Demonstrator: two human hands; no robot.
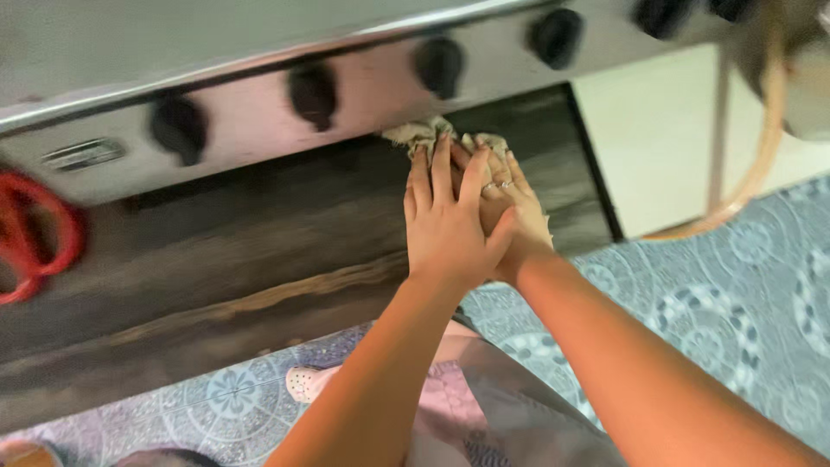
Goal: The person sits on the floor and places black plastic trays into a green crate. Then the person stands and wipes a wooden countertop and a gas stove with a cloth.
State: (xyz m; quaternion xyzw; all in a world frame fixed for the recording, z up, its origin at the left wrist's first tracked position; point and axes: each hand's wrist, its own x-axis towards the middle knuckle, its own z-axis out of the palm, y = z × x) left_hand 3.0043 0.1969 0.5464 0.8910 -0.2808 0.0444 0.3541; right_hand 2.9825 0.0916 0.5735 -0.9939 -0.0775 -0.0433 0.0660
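Both hands press a crumpled beige cloth (432, 134) against the dark oven door (259, 251) just under the steel knob panel (251, 108) — left hand (445, 225) flat, fingers spread, atop the right hand (514, 207). Blue patterned floor tiles (743, 294) below.

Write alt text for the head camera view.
Two bare hands, the left hand laid over the right hand, press a beige cloth against the dark panel under a steel stove front with black knobs. Patterned blue floor tiles lie below.
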